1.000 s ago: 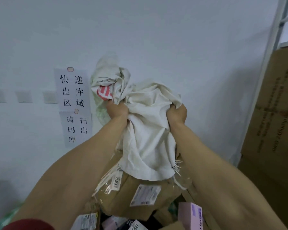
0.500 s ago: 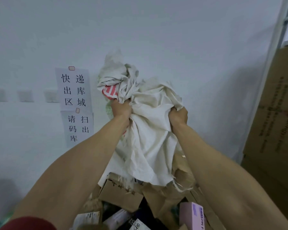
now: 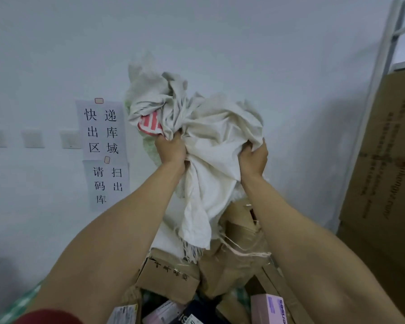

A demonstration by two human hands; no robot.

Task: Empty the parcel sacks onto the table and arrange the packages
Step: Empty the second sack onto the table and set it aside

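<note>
A crumpled off-white cloth sack [image 3: 211, 146] with a red print hangs upside down in front of the wall, its frayed mouth pointing down. My left hand [image 3: 171, 150] grips the bunched cloth on the left, my right hand [image 3: 253, 160] grips it on the right. Below the sack's mouth lies a heap of packages: a brown carton with black writing [image 3: 171, 277], taped brown parcels [image 3: 239, 244], a pink box [image 3: 267, 308] and other labelled parcels at the bottom edge.
Two paper signs [image 3: 103, 146] with black characters hang on the white wall. Large cardboard boxes [image 3: 384, 183] stand at the right beside a white metal frame [image 3: 384, 66]. A green checked cloth [image 3: 21, 307] shows at the lower left.
Both hands have lifted the sack slightly higher. A large brown parcel dropped out of its mouth onto the heap, and more cartons lie uncovered below.
</note>
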